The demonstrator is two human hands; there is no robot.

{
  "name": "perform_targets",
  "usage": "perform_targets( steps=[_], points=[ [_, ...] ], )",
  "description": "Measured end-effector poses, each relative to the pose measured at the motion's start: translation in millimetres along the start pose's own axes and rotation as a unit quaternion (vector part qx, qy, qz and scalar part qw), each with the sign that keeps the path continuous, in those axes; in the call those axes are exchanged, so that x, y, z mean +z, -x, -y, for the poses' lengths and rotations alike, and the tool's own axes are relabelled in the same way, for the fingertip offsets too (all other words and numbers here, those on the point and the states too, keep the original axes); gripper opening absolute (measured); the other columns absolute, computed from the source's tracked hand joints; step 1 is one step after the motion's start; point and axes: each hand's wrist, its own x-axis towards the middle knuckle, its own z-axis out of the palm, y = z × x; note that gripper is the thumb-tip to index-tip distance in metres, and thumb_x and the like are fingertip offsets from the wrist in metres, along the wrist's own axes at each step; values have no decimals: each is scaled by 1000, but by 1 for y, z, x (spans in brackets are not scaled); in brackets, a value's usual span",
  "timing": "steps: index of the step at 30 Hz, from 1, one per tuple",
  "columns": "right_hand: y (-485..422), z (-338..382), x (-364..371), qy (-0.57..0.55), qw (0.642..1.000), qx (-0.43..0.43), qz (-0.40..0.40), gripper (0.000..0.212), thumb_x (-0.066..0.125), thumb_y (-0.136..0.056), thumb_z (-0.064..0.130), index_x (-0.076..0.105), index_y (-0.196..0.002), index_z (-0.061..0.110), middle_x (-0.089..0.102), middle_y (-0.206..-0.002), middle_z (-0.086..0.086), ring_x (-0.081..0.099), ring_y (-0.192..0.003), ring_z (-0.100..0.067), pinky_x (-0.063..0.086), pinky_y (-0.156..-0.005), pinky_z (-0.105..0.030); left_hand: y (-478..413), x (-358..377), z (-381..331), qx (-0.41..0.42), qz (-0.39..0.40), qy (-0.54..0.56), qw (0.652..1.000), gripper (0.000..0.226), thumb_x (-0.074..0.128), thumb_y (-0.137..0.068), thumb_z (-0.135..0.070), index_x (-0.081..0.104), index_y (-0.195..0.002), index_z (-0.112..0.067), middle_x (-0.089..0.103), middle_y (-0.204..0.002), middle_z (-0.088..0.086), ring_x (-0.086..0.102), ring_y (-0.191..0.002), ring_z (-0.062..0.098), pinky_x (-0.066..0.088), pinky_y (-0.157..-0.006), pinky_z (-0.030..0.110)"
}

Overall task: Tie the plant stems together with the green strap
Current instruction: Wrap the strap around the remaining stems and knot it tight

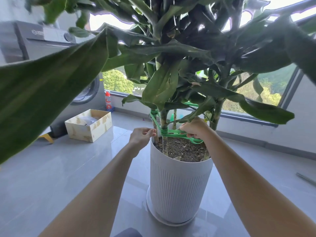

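A person's two bare forearms reach up from the bottom of the frame to a tall white ribbed pot (179,185) standing in a saucer (151,205) on the grey tiled floor (68,168), centre frame. The left hand (142,136) sits at the pot's left rim, fingers curled with their tips against a thin stem (155,124); whether they actually clasp it cannot be told. The right hand (195,128) hovers over the soil (183,148) with its knuckles up, fingers curled round the green strap (172,132). The strap is wound round the middle stem (164,119) just above the soil, runs up and left to a second winding on the thin stem, and trails right past the right hand to the far rim. Broad drooping leaves crowd the upper frame, one large leaf (51,89) filling the left. Open floor lies on both sides of the pot. An open cardboard box (92,130) sits at middle left, well apart, with a washing machine (51,41) behind it and a red bottle (108,101) by the window ledge.
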Motion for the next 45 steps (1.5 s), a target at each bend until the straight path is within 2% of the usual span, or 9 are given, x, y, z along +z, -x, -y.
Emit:
perform_targets(
  steps=[2, 8, 12, 20, 31, 35, 38, 42, 45],
  points=[
    [3, 2, -1, -4, 1000, -8, 17, 23, 58, -93, 20, 64, -107, 2, 58, -72, -3, 46, -47, -7, 32, -41, -18, -2, 2, -2, -1, 1, 2, 1000, 29, 50, -96, -23, 64, -118, -10, 67, -113, 6, 54, -100, 19, 44, -91, 31],
    [15, 4, -6, -4, 998, -27, 49, 26, 58, -93, 26, 63, -111, 9, 49, -65, 3, 36, -44, -3, 24, -29, -11, -6, 21, -11, -2, 66, -16, 998, 36, 46, -98, -17, 51, -132, -5, 56, -127, 11, 51, -110, 21, 38, -83, 24],
    [14, -2, -4, -15, 998, -57, 34, 24, 59, -92, 27, 64, -105, 8, 50, -63, 2, 38, -45, -4, 28, -35, -13, -14, 31, -11, -12, 96, -25, 995, 31, 41, -100, -13, 53, -129, -10, 56, -125, 12, 48, -99, 22, 39, -74, 27],
    [6, -10, 5, -69, 994, -79, -6, 13, 65, -88, 25, 64, -87, 12, 50, -58, -1, 42, -47, -10, 38, -49, -19, -21, 32, -4, -34, 161, 16, 986, 34, 45, -98, -10, 45, -132, -13, 48, -135, 11, 42, -124, 27, 34, -107, 41],
    [3, -12, 9, -126, 990, -60, -15, 21, 66, -87, 19, 67, -102, 5, 58, -62, -2, 51, -51, -7, 47, -50, -12, -18, 27, -4, -37, 228, 51, 972, 47, 39, -100, -24, 29, -145, -15, 35, -148, 6, 28, -138, 23, 20, -115, 43],
    [3, -12, 8, -128, 990, -58, -15, 18, 66, -87, 19, 68, -99, 5, 57, -61, -3, 49, -49, -7, 42, -41, -9, -18, 28, -4, -30, 245, 102, 964, 42, 39, -99, -21, 36, -138, -6, 45, -138, 6, 37, -132, 21, 28, -111, 39],
    [3, -12, 8, -140, 988, -57, -11, 12, 66, -87, 18, 66, -90, 6, 57, -61, -4, 49, -49, -8, 41, -40, -10, -18, 30, -4, -47, 246, 155, 956, 13, 41, -99, -15, 49, -109, -14, 54, -114, 7, 49, -113, 21, 38, -100, 33],
    [2, -14, 8, -137, 989, -62, -17, 11, 66, -87, 18, 63, -85, 9, 56, -60, -4, 50, -49, -8, 42, -43, -11, -17, 32, -4, -56, 240, 182, 952, 14, 37, -100, -19, 50, -99, -13, 53, -96, 5, 50, -86, 12, 44, -83, 22],
    [1, -14, 8, -141, 988, -60, -15, 10, 66, -87, 18, 64, -84, 9, 56, -60, -4, 50, -48, -8, 41, -42, -11, -15, 30, -4, -44, 222, 134, 965, 22, 38, -99, -24, 53, -99, -8, 55, -99, 6, 50, -90, 14, 39, -96, 32]
  ],
)
